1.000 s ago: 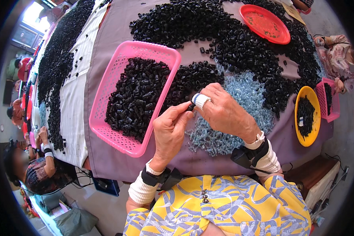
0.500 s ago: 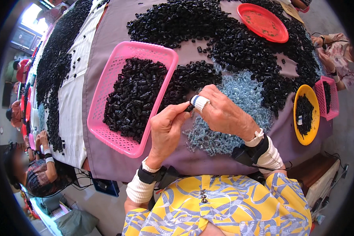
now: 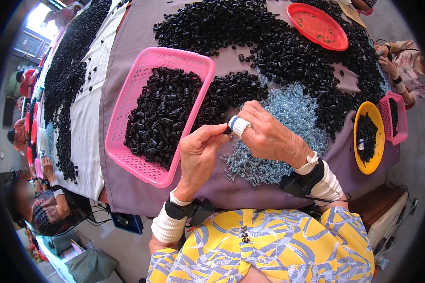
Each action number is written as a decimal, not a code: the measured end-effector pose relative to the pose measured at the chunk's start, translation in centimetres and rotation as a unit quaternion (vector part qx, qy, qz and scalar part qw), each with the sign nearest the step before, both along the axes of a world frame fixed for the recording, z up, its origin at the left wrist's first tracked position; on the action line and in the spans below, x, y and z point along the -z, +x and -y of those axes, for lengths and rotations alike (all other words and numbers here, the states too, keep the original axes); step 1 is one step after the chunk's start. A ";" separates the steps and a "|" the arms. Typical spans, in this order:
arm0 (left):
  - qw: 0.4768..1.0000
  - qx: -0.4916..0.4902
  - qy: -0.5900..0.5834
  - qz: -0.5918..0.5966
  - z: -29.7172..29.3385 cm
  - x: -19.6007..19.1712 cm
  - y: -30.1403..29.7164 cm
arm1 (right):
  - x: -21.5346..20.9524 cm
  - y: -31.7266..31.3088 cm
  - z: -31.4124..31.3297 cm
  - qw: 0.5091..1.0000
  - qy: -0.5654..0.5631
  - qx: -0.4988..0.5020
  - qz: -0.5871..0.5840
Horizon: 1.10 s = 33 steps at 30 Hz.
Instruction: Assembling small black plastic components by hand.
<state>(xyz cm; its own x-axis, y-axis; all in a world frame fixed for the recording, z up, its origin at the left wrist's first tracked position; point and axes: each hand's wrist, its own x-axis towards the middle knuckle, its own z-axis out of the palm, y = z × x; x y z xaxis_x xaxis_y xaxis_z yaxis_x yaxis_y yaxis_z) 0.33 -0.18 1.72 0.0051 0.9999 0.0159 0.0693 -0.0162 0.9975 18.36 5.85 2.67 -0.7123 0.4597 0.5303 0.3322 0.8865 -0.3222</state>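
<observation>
Thumb and forefinger of my left hand (image 3: 197,155) pinch a small black plastic part (image 3: 228,130). My right hand (image 3: 273,137) is closed against the same part, its fingers curled and mostly hidden; a white band with a blue stripe (image 3: 239,125) wraps one finger. Both hands meet above the table's near side. Under and beyond the right hand spreads a heap of small pale-blue metal springs (image 3: 293,108). Left of my hands stands a pink perforated basket (image 3: 120,115), filled with black plastic parts (image 3: 163,118). More loose black parts (image 3: 231,92) lie just behind my hands.
A large heap of black parts (image 3: 217,23) covers the far table. At far right lies a red tray (image 3: 318,27). A yellow dish (image 3: 380,141) and a small pink basket (image 3: 401,134) sit at the right edge. Other people work at both sides.
My hands stay together on the black part, with only a slight shift of the fingers. The view has moved a little. The hands of the people at left and right have moved.
</observation>
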 end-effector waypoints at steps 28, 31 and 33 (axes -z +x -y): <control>0.988 -0.016 -0.083 0.127 -0.8 -0.1 0.3 | -0.5 -0.9 0.1 0.996 -0.047 0.065 0.033; 0.973 -0.028 -0.111 0.199 -0.6 -0.3 0.8 | -0.5 -1.3 0.4 0.995 -0.013 0.096 0.029; 0.968 -0.033 -0.117 0.218 -0.5 -0.1 0.9 | -0.4 -1.5 0.3 0.994 0.008 0.112 0.019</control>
